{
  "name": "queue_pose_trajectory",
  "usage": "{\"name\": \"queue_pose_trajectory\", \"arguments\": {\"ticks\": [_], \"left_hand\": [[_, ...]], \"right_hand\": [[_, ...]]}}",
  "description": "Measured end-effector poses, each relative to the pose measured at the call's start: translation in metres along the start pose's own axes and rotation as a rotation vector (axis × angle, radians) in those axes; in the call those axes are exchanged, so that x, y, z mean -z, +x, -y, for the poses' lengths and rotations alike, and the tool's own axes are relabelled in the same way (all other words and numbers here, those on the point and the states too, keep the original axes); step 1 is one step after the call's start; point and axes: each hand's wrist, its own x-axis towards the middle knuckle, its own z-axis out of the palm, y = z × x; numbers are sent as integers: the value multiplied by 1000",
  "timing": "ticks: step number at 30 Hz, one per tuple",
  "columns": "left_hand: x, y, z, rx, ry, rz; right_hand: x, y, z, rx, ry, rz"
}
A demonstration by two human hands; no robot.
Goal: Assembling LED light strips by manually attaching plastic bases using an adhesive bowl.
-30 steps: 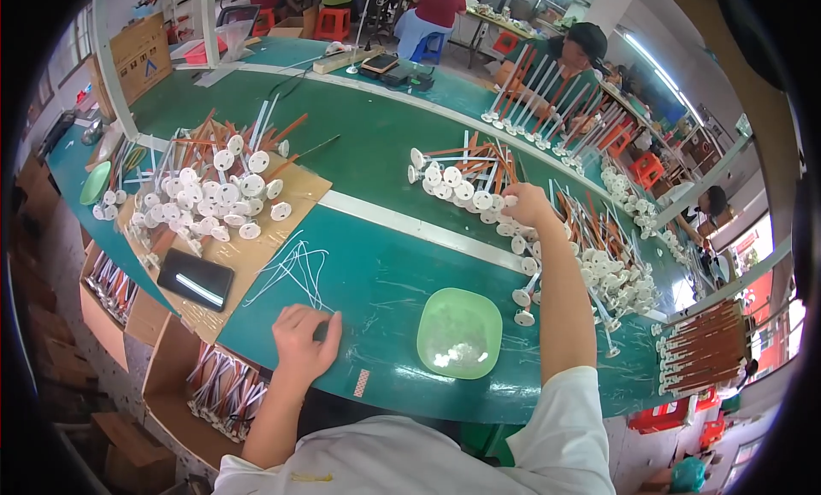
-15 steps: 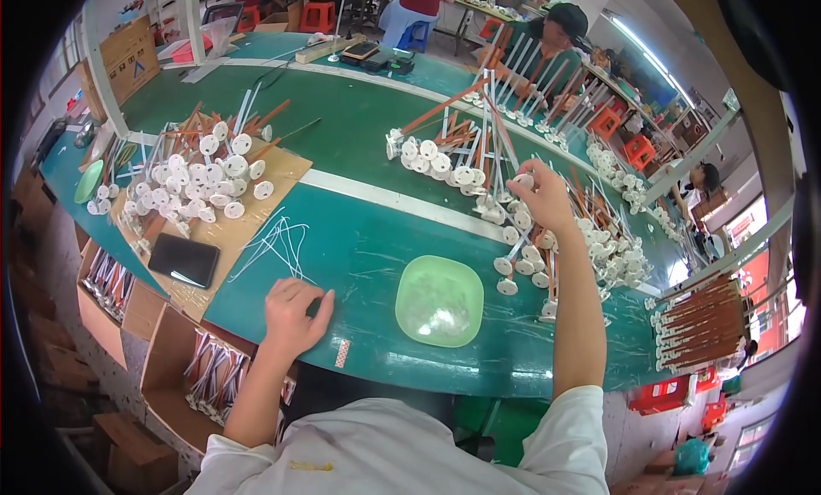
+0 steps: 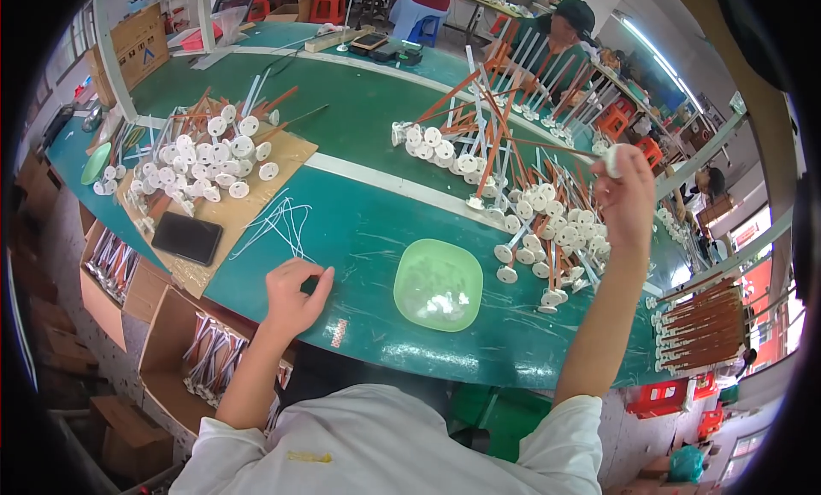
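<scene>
My right hand (image 3: 626,200) pinches a white-disc rod (image 3: 609,160) raised above the pile (image 3: 547,230), left hand (image 3: 291,297) loosely curled, empty on the table beside the green bowl (image 3: 438,284); I'd keep the pinch firm, rod clear of tangles.

Bright, even overhead light falls on the green tabletop (image 3: 359,144), with soft shadows and mild sheen. Beyond it, fisheye bending curves edges toward a black rim.

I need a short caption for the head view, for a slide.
Right hand lifts a white-capped rod above the pile; left hand rests on green table.
</scene>
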Motion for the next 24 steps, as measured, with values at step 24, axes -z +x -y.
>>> {"name": "queue_pose_trajectory", "arguments": {"ticks": [24], "left_hand": [[-45, -35, -78, 728, -1544, 674]], "right_hand": [[-113, -216, -86, 500, -373, 169]]}}
